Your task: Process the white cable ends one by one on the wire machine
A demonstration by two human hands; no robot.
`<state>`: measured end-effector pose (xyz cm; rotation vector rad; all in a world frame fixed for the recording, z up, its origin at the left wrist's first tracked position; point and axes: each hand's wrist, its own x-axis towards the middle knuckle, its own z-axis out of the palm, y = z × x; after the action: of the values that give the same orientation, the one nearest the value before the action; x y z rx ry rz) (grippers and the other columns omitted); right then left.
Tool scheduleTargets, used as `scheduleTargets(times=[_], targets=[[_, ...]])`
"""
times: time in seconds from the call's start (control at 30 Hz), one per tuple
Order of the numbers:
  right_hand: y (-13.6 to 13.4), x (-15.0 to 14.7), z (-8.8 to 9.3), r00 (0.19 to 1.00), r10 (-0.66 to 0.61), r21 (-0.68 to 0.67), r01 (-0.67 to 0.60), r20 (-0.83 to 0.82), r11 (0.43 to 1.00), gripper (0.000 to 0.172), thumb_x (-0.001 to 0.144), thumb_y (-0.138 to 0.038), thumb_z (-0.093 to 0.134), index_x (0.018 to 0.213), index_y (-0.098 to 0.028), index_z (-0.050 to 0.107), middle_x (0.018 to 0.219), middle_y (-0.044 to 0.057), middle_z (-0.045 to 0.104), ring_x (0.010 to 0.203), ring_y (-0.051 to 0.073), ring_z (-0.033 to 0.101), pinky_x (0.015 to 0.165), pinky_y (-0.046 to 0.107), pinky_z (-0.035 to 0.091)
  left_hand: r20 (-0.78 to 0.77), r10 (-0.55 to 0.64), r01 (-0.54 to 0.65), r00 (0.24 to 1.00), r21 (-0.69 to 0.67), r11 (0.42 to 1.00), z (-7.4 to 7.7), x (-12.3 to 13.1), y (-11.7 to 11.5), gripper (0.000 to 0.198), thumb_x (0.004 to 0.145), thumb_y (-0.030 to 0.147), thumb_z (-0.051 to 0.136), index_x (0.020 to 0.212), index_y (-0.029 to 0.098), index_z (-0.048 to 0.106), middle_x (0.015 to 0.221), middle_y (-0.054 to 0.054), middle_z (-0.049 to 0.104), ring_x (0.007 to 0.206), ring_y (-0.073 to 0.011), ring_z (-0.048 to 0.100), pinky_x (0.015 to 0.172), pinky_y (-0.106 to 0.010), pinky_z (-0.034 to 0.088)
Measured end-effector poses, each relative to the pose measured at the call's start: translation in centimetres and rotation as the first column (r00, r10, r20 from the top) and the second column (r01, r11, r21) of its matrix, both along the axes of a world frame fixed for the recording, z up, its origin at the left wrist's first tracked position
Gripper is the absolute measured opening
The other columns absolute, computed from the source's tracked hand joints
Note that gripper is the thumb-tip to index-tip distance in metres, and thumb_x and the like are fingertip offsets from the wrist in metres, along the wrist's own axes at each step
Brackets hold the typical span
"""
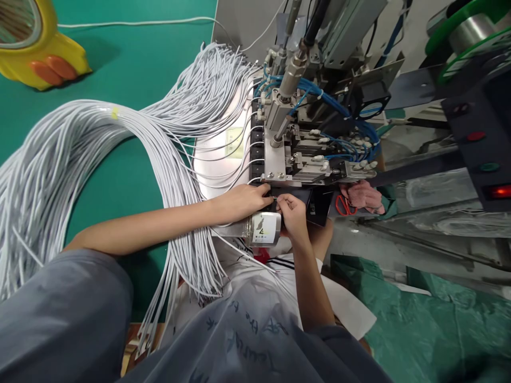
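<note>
1. The white cables point(131, 119) are laid across the table point(131, 53) in a thick looped bundle; loose strands are hung over the near edge and fanned toward the right edge.
2. The bundle is marked with a yellow band point(115, 113).
3. Several single cables are led over a pale plate point(207, 162), beside the table's right edge, to a row of black blocks point(257, 152) on the machine point(279, 122).
4. The left hand point(245, 202) is placed at the machine's near end, its forearm passed over the bundle. Its thumb and forefinger are held narrow; whether anything is gripped cannot be told.
5. The right hand point(293, 213) is set opposite, thumb and forefinger closed in a pinch on a small pale piece point(274, 198), which cannot be identified at this size.
6. A labelled metal housing point(265, 229) is located just below the fingertips.
7. A yellow duck-footed object point(67, 50) is stood near the table's far left corner.
8. Red-handled scissors point(338, 204) and a pink cloth point(363, 197) are placed right of the machine.
</note>
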<state>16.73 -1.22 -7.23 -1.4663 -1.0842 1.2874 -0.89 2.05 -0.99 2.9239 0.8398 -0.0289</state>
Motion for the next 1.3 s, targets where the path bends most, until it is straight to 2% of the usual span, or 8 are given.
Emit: scheduleTargets(times=[0.33,0.5,0.7,0.83,0.97,1.07,1.2,1.3], targets=[[0.2,0.2,-0.2,0.997,0.060,-0.033,-0.062,-0.040,0.998,0.018,0.076,-0.035,0.054,0.070,-0.018,0.051,0.057,-0.005,0.046,0.050,0.009,0.040,0.048,0.022,0.030,0.020,-0.003,0.003,1.000,-0.024,1.000,0.0,-0.1,0.1,0.033,0.091,0.013,0.040,0.120,0.013,0.056,0.099,-0.011,0.055,0.067,-0.0144,0.061,0.054,-0.025,0.042],[0.5,0.0,-0.8,0.990,0.141,0.055,-0.140,-0.005,0.989,0.028,0.082,-0.045,0.050,0.070,-0.020,0.047,0.054,-0.007,0.037,0.049,0.009,0.035,0.047,0.022,0.029,0.034,0.001,0.000,0.999,-0.026,1.000,-0.3,0.0,0.1,0.032,0.090,0.012,0.040,0.116,0.012,0.058,0.102,-0.013,0.055,0.067,-0.0149,0.061,0.055,-0.027,0.043],[0.4,-0.4,-2.0,0.994,0.105,0.069,-0.105,-0.004,0.992,0.038,0.080,-0.057,0.050,0.068,-0.022,0.040,0.053,-0.009,0.026,0.046,0.008,0.025,0.045,0.022,0.024,-0.095,0.135,-0.140,0.986,-0.044,0.989,1.5,-0.2,-0.8,0.019,0.081,0.006,0.046,0.082,0.010,0.064,0.079,-0.010,0.059,0.065,-0.0190,0.062,0.052,-0.027,0.040],[0.7,-0.6,-2.2,0.994,0.106,0.052,-0.105,-0.005,0.993,0.040,0.078,-0.058,0.051,0.067,-0.022,0.039,0.053,-0.009,0.025,0.046,0.008,0.023,0.045,0.022,0.023,-0.104,0.188,-0.191,0.977,-0.024,0.981,2.0,-0.6,-1.4,0.017,0.078,0.004,0.048,0.076,0.010,0.063,0.076,-0.009,0.061,0.061,-0.0189,0.062,0.048,-0.026,0.034],[0.1,-0.1,-0.5,0.997,0.009,0.094,-0.016,0.080,0.995,0.033,0.083,-0.048,0.048,0.066,-0.021,0.042,0.053,-0.008,0.029,0.047,0.008,0.028,0.046,0.022,0.025,-0.045,0.223,-0.222,0.974,0.027,0.975,1.3,-0.9,-1.5,0.018,0.078,0.005,0.047,0.075,0.011,0.063,0.074,-0.009,0.062,0.058,-0.0185,0.061,0.046,-0.026,0.030],[-2.7,0.1,2.4,0.950,-0.076,0.221,0.007,0.304,0.975,0.027,0.088,-0.038,0.043,0.071,-0.019,0.051,0.056,-0.004,0.043,0.052,0.010,0.039,0.052,0.023,0.031,-0.031,0.281,-0.277,0.959,0.087,0.957,0.9,-1.0,-0.9,0.021,0.079,0.005,0.044,0.082,0.010,0.064,0.072,-0.010,0.062,0.059,-0.0195,0.062,0.046,-0.025,0.029],[-8.3,-1.0,5.6,0.735,0.202,0.058,-0.312,0.648,0.948,0.017,0.079,-0.035,0.059,0.076,-0.019,0.065,0.061,0.000,0.063,0.056,0.014,0.054,0.057,0.025,0.038,-0.014,0.347,-0.343,0.938,0.116,0.932,1.3,-1.1,-0.3,0.027,0.081,0.002,0.038,0.086,0.007,0.064,0.072,-0.012,0.062,0.060,-0.0185,0.061,0.048,-0.026,0.032],[-11.1,-2.0,5.8,0.574,0.511,-0.179,-0.535,0.639,0.826,0.025,0.074,-0.029,0.064,0.098,-0.023,0.068,0.075,0.003,0.072,0.067,0.020,0.064,0.061,0.028,0.042,0.129,0.220,-0.222,0.967,0.003,0.975,1.8,-0.7,-1.5,0.027,0.087,0.011,0.038,0.088,0.009,0.065,0.078,-0.011,0.062,0.063,-0.0178,0.060,0.052,-0.028,0.037]])
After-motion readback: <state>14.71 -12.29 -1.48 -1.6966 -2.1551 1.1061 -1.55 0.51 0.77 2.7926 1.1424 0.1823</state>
